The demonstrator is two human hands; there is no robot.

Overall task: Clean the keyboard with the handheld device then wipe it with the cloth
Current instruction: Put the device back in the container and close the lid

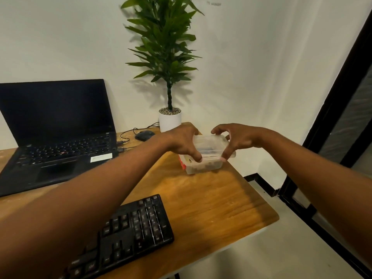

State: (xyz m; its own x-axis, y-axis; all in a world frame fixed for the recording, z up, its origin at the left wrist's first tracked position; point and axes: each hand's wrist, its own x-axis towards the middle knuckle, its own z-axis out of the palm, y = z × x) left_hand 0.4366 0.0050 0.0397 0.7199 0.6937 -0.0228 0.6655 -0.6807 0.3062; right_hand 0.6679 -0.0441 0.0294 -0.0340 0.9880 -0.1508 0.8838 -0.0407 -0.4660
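A black keyboard (128, 236) lies at the near edge of the wooden desk (211, 200), partly under my left forearm. Farther back stands a clear plastic box (203, 166) with a clear lid (210, 144); dark items and something red show inside, too blurred to name. My left hand (182, 141) grips the lid's left side with curled fingers. My right hand (235, 139) grips its right side, thumb on the front rim. No handheld device or cloth is plainly visible.
An open black laptop (54, 129) sits at the left. A black mouse (144, 135) with its cable and a potted plant (170, 117) stand at the back. The desk's right edge drops to a pale floor (281, 248); a black frame (332, 121) stands right.
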